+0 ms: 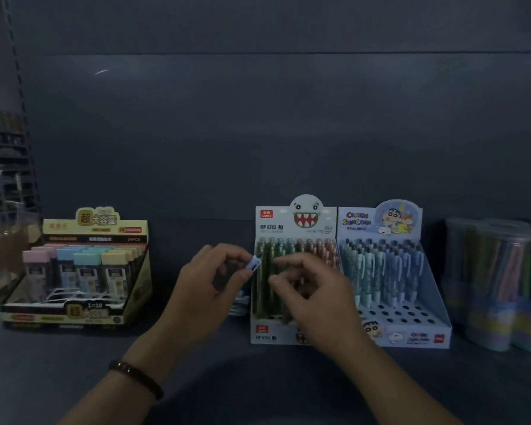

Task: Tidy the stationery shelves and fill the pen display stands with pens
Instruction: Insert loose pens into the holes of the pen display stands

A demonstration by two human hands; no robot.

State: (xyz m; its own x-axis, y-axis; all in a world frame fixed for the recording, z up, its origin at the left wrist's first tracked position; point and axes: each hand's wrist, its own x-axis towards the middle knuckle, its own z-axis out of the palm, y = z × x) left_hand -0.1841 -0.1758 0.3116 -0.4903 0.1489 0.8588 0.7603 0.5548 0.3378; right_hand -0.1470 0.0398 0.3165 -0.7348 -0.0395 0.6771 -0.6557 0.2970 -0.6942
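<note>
Dark-grey shelf [196, 363] under white monster-faced cardboard pen stand [304, 216]; yellow carton [95, 222] to its left, blue cartoon stand [380, 219] right (holes open). Pale-blue piece [254, 265] pinched in left hand [209, 289] beside it; right hand [313, 289] hiding its pens [319, 250], grip unclear.

Reaching in from the near edge with left forearm [111, 391] and right forearm [396, 381], both bare, dark beaded bracelet [135, 377] on the left wrist. Pinching a small pale-blue piece [254, 265] between thumb and fingertips of left hand [210, 280]. Curling the fingers of right hand [313, 291] toward its thumb, just to the right; unclear whether holding anything.
</note>
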